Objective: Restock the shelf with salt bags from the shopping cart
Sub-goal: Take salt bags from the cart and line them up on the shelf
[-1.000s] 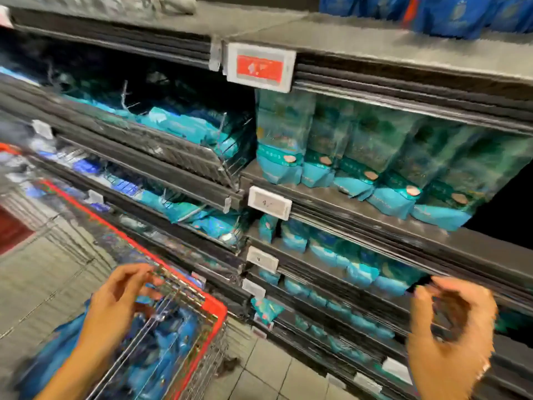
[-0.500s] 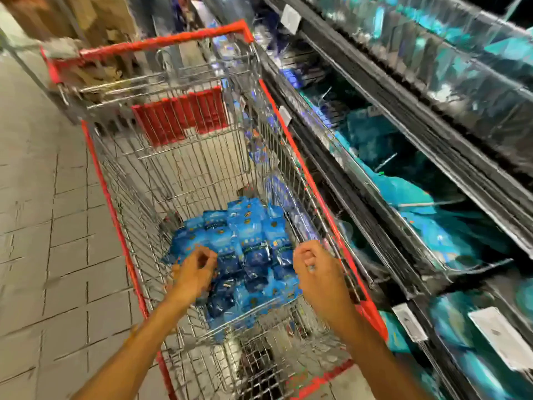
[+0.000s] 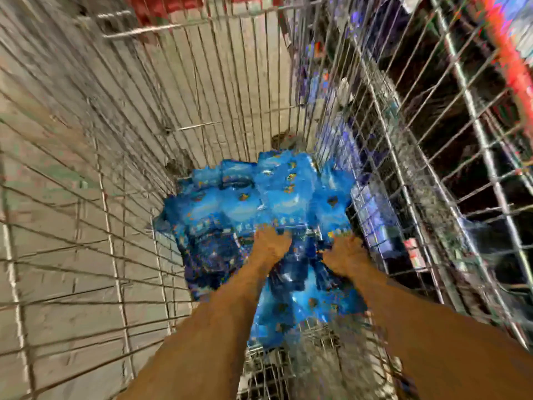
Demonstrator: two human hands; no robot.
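Head view: hands' grip blurred, untellable; both on salt bags [image 3: 259, 197] in cart [image 3: 202, 82].

Just the one head cam here, and it's pointing steeply down into the cart [image 3: 121, 174], sitting pretty close. It's catching both forearms reaching in from the bottom edge, floor tiles showing through the wire, shelving running along the right. Everything's motion-blurred.
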